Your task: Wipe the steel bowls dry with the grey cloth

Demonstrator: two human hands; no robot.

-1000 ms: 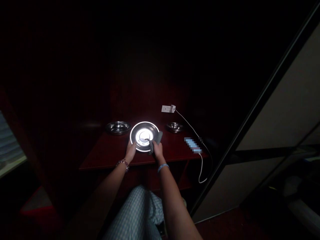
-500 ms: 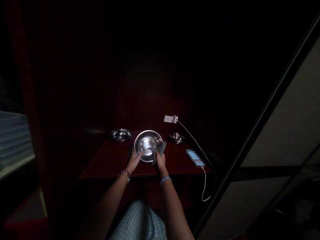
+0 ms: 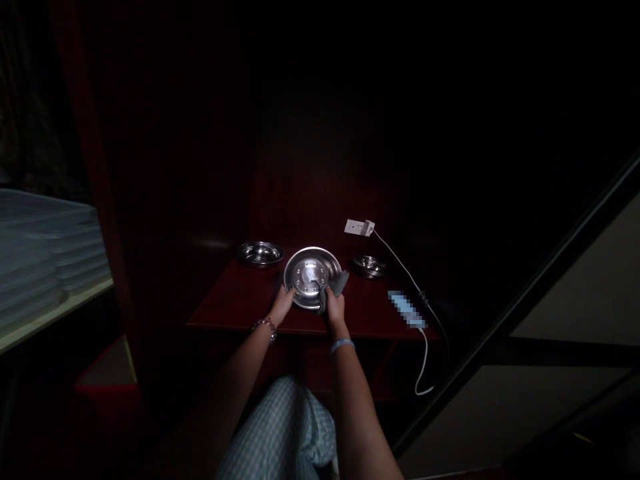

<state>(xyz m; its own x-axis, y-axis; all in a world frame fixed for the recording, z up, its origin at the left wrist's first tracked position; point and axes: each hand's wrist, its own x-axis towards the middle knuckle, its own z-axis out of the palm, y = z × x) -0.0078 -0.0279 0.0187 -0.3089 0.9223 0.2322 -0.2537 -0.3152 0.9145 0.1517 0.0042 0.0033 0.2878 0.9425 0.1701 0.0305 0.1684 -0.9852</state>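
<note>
A shiny steel bowl (image 3: pixel 309 267) is held tilted over the dark red desk, its inside facing me. My left hand (image 3: pixel 283 303) grips its lower left rim, thumb over the edge. At the lower right rim, my right hand (image 3: pixel 334 307) is closed on a dark grey cloth (image 3: pixel 340 283), which lies against the bowl's side. One end of the cloth hangs inside the rim. Behind and to the left sits a wide shallow steel bowl (image 3: pixel 261 255). Some smaller steel bowls (image 3: pixel 369 267), seemingly stacked, stand to the right.
The red desk top (image 3: pixel 225 303) ends in a front edge above my knees. A white socket (image 3: pixel 359 228) on the back wall feeds a white cable (image 3: pixel 400 263) running down the right side past a blurred-out device (image 3: pixel 407 309). Stacked clear plastic boxes (image 3: pixel 45 253) fill a shelf at left.
The whole scene has shifted right and slightly up as my head turned. Both hands keep their hold on the bowl and cloth, with little visible movement against the desk.
</note>
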